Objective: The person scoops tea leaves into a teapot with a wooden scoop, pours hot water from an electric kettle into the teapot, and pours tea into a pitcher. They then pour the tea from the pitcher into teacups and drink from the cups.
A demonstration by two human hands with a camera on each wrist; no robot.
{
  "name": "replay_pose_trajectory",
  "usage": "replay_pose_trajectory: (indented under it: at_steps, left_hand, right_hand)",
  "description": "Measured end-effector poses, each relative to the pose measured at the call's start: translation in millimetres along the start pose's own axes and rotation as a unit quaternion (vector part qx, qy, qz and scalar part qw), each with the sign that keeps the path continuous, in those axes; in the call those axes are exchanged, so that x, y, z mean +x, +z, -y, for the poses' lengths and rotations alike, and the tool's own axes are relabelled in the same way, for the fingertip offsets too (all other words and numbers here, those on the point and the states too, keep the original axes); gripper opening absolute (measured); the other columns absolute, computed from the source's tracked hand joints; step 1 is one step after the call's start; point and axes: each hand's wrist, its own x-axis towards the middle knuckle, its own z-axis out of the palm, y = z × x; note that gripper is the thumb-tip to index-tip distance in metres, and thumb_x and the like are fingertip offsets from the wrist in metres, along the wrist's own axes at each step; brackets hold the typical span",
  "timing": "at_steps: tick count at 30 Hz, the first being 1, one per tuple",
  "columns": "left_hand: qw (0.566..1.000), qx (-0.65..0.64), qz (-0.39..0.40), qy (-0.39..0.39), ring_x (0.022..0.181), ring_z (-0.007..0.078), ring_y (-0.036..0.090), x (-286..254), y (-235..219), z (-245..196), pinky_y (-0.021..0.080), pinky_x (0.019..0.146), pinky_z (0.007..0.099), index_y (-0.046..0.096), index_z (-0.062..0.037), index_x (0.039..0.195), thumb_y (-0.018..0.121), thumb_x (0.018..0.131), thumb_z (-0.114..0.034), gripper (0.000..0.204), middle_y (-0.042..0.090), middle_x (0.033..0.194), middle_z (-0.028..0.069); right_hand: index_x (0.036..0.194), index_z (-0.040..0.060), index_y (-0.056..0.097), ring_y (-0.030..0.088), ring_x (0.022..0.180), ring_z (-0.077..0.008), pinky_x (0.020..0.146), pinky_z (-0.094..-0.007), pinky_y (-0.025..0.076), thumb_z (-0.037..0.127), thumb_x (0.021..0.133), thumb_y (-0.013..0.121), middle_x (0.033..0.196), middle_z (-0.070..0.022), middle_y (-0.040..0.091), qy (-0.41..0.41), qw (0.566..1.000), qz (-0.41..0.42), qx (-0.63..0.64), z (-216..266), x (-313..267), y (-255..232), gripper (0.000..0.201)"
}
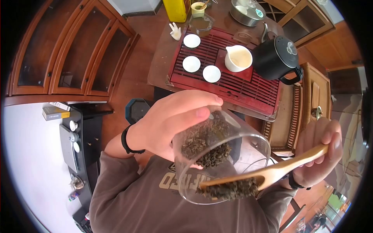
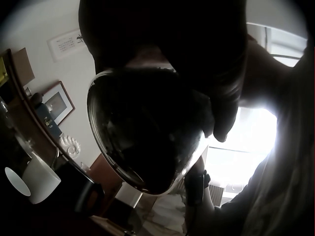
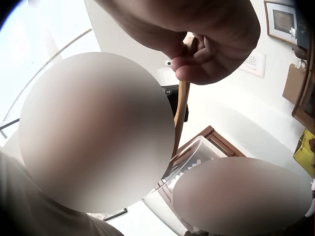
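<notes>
My left hand [image 1: 165, 120] grips a clear glass jar [image 1: 239, 124], tilted with its wide mouth toward the right hand. Dark dried tea leaves [image 1: 206, 141] lie inside it, toward its base. In my right hand [image 1: 320, 149], a wooden tea scoop [image 1: 278, 171] is pinched by its handle end. The scoop's trough overlaps the jar's mouth in the head view and bears a heap of tea leaves [image 1: 233, 189]. From the left wrist the jar [image 2: 147, 132] shows as a dark shape under the hand. The scoop handle [image 3: 183, 98] hangs below the fingers in the right wrist view.
Beyond the hands, a slatted red tea tray [image 1: 229, 92] carries three white cups [image 1: 211, 73], a white pitcher [image 1: 238, 58] and a black kettle [image 1: 275, 58]. A white hand figurine [image 1: 175, 32], a yellow container [image 1: 176, 9] and a round metal tin [image 1: 247, 13] stand around it.
</notes>
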Motion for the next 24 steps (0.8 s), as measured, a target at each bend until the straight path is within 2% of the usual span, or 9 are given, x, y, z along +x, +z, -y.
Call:
replay_pose_trajectory:
  at_steps: [8, 10, 11, 14, 16, 18, 21, 23, 24]
  left_hand:
    - [1.0, 0.016, 0.014, 0.015, 0.115, 0.0436, 0.066, 5, -4, -3, 0.058, 0.089, 0.0487, 0.032, -0.0075, 0.159, 0.097, 0.067, -0.04, 0.117, 0.055, 0.141, 0.0288]
    - [0.999, 0.019, 0.035, -0.011, 0.117, 0.0437, 0.065, 4, -7, -1, 0.057, 0.09, 0.0489, 0.031, -0.0071, 0.159, 0.098, 0.065, -0.041, 0.12, 0.055, 0.141, 0.0282]
    - [0.999, 0.022, 0.036, -0.005, 0.117, 0.0437, 0.065, 3, -7, 1, 0.057, 0.09, 0.0489, 0.031, -0.0071, 0.159, 0.098, 0.065, -0.041, 0.12, 0.055, 0.141, 0.0282]
    - [0.999, 0.034, 0.032, -0.024, 0.121, 0.0442, 0.063, 1, -5, 4, 0.056, 0.094, 0.0491, 0.03, -0.0069, 0.159, 0.1, 0.063, -0.039, 0.123, 0.055, 0.143, 0.0271]
    - [0.997, 0.022, 0.029, -0.072, 0.124, 0.0437, 0.061, 0, -5, 4, 0.054, 0.099, 0.0495, 0.029, -0.0074, 0.159, 0.101, 0.061, -0.038, 0.125, 0.054, 0.146, 0.0255]
    - [0.996, 0.027, 0.034, -0.079, 0.129, 0.0429, 0.059, 0, -6, 6, 0.051, 0.104, 0.0494, 0.03, -0.0072, 0.159, 0.101, 0.06, -0.037, 0.125, 0.054, 0.147, 0.0237]
    - [0.99, 0.06, 0.045, -0.117, 0.133, 0.042, 0.056, -1, -4, 6, 0.047, 0.11, 0.0492, 0.03, -0.0042, 0.158, 0.101, 0.059, -0.036, 0.126, 0.053, 0.149, 0.0227]
    - [0.984, 0.068, 0.052, -0.158, 0.133, 0.0415, 0.056, -3, -4, 1, 0.046, 0.111, 0.0487, 0.03, -0.0029, 0.158, 0.101, 0.059, -0.036, 0.126, 0.052, 0.149, 0.0225]
    - [0.975, 0.071, 0.058, -0.204, 0.134, 0.041, 0.055, -4, -3, -1, 0.045, 0.112, 0.0481, 0.03, -0.0015, 0.157, 0.101, 0.059, -0.036, 0.126, 0.052, 0.149, 0.0224]
  right_hand:
    - [0.093, 0.0, 0.057, 0.044, 0.051, -0.0081, 0.04, -0.0224, 0.037, 0.019, 0.108, 0.054, 0.069, -0.005, 0.052, 0.012, 1.0, -0.028, 0.004, -1, -3, 5, 0.024]
    - [0.09, 0.0002, 0.062, 0.048, 0.054, -0.009, 0.045, -0.0236, 0.036, 0.022, 0.103, 0.063, 0.068, -0.0068, 0.057, -0.073, 0.961, -0.06, -0.261, -11, -6, 9, 0.026]
    - [0.087, 0.0004, 0.066, 0.052, 0.056, -0.0113, 0.05, -0.0271, 0.036, 0.023, 0.098, 0.072, 0.069, -0.0075, 0.062, -0.098, 0.942, -0.066, -0.313, -15, -7, 13, 0.026]
    - [0.09, -0.0002, 0.071, 0.054, 0.057, -0.0159, 0.053, -0.0305, 0.039, 0.017, 0.09, 0.079, 0.071, -0.0052, 0.064, -0.225, 0.91, 0.016, -0.347, -26, 0, 3, 0.02]
    - [0.092, -0.0007, 0.073, 0.057, 0.058, -0.0179, 0.053, -0.0311, 0.041, 0.014, 0.086, 0.082, 0.072, -0.0059, 0.064, -0.236, 0.881, 0.111, -0.393, -19, 8, -2, 0.018]
    - [0.095, 0.0006, 0.076, 0.058, 0.058, -0.0198, 0.055, -0.0327, 0.045, 0.01, 0.082, 0.085, 0.072, -0.0049, 0.064, -0.207, 0.847, 0.168, -0.46, -17, 17, 1, 0.019]
    - [0.113, -0.0011, 0.072, 0.057, 0.062, -0.0177, 0.057, -0.0306, 0.045, 0.01, 0.085, 0.084, 0.075, -0.0034, 0.063, -0.194, 0.828, 0.169, -0.498, -32, 19, -2, 0.033]
    - [0.133, -0.0017, 0.061, 0.053, 0.064, -0.0139, 0.058, -0.0287, 0.044, 0.012, 0.087, 0.084, 0.076, -0.0019, 0.058, -0.047, 0.888, 0.065, -0.453, -37, 14, -1, 0.053]
    - [0.133, -0.0017, 0.061, 0.053, 0.064, -0.0139, 0.058, -0.0287, 0.044, 0.012, 0.087, 0.084, 0.076, -0.0019, 0.058, -0.054, 0.887, 0.065, -0.454, -40, 15, -6, 0.053]
